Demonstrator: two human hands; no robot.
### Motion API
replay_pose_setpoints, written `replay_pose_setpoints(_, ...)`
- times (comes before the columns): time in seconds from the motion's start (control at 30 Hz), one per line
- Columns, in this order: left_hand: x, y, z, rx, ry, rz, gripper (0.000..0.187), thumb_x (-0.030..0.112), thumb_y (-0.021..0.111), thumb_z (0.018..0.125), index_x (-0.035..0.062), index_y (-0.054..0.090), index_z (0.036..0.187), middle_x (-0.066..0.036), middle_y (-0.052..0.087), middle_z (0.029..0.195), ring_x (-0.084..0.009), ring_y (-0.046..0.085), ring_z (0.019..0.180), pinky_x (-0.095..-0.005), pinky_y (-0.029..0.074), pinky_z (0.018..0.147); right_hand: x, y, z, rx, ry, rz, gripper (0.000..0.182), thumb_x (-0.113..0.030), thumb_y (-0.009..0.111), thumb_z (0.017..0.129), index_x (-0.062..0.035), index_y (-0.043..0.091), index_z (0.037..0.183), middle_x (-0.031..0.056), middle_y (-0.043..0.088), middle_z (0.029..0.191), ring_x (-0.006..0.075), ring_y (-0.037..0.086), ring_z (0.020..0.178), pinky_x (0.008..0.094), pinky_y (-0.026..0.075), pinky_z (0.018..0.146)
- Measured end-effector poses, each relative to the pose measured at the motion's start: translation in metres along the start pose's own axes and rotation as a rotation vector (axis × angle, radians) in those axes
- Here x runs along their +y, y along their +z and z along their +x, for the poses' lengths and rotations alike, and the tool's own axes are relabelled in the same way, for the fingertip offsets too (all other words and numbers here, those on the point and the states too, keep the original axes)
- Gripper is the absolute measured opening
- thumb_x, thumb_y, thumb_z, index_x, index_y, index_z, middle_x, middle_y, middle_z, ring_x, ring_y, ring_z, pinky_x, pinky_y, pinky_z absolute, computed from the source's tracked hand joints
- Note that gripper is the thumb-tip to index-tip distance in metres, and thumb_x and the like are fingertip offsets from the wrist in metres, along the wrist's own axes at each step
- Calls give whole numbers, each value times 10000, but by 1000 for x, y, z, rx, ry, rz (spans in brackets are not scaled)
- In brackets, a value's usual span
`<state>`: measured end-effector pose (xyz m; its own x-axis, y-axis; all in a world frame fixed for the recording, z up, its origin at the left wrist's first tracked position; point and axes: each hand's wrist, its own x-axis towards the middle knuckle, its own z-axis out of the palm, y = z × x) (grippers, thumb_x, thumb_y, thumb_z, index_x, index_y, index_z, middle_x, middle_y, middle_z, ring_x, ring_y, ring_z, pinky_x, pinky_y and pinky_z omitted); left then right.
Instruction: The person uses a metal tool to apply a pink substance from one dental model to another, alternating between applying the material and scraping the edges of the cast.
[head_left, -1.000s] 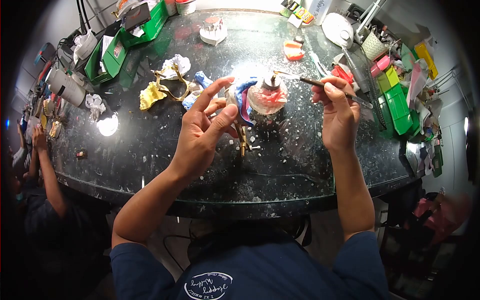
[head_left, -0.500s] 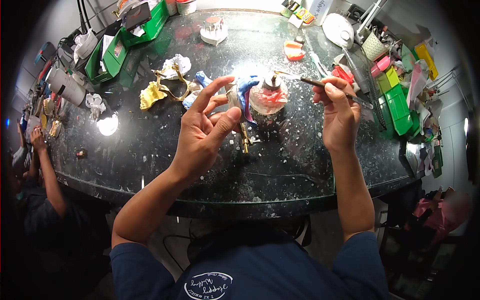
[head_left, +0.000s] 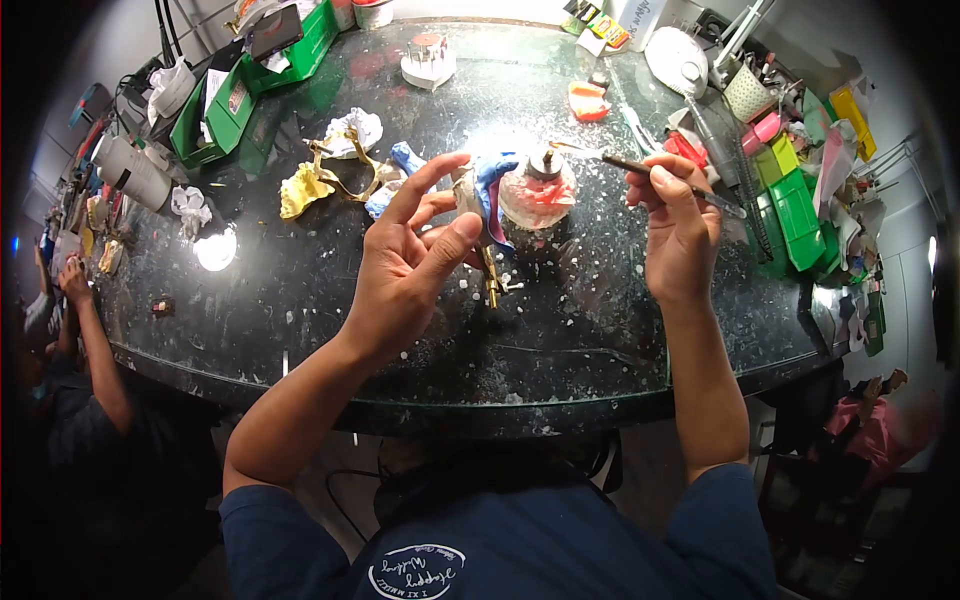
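Observation:
My left hand is closed around a pale dental cast with blue wax along its edge, held up over the bench. A brass hinge piece hangs below it. My right hand pinches the dark handle of a wax knife that points left. The tip of the knife is over the metal neck of a round glass burner with reddish contents, just right of the cast. Glare hides whether a flame burns there.
Behind my left hand lie a brass articulator frame, a yellow cast and a white lump. A bur stand stands farther back. Green bins line the left rear, tools and trays the right. Another person's arm is at far left.
The cast and its brass piece have tilted very slightly in my left hand. My right hand and the wax knife stay in place over the burner.

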<state>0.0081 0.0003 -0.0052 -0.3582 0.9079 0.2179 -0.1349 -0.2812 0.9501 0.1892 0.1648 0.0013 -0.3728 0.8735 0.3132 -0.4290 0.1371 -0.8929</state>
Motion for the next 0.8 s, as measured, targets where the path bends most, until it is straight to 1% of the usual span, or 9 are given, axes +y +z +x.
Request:
replay_pose_setpoints(0.07,-1,1,0,12,8,50,510,182,525,934,41,323,1380,-149,583,1061,-171,623,912,-307,541,761,1,0,0,-2,-5,2,120,-67,572,857,29,595,923,115,631,796,140,595,686,252,484,686)
replay_pose_setpoints(0.17,0,2,1,11,-2,50,510,180,517,935,39,315,1383,-153,588,1052,-186,633,910,-313,543,764,-2,1,-1,6,-6,5,123,-62,568,853,37,592,922,118,631,794,144,594,686,254,483,681)
replay_pose_setpoints(0.37,-4,-2,1,-21,8,71,515,177,514,935,35,308,1384,-161,590,1047,-208,640,918,-323,546,768,-15,20,-16,-120,-91,88,121,-31,549,842,58,582,917,121,628,793,152,593,679,264,482,663)
replay_pose_setpoints(0.5,-8,-4,2,-25,8,97,520,185,518,934,33,306,1384,-163,590,1048,-215,641,922,-325,547,766,-20,32,-27,-177,-100,34,110,2,547,841,51,571,937,124,627,792,133,590,675,253,487,652)
replay_pose_setpoints(0.6,-5,-2,2,-24,-15,81,522,191,518,934,34,305,1384,-162,589,1053,-219,643,918,-326,547,767,-19,31,-27,-195,-106,-14,108,-1,544,852,45,568,947,121,629,793,130,591,681,244,488,656)
replay_pose_setpoints(0.8,-8,-6,2,-38,-7,126,518,192,513,936,39,301,1384,-161,590,1059,-222,645,913,-327,549,762,-18,31,-27,-203,-113,-14,102,-14,555,864,44,568,947,119,630,793,126,590,684,242,485,650)
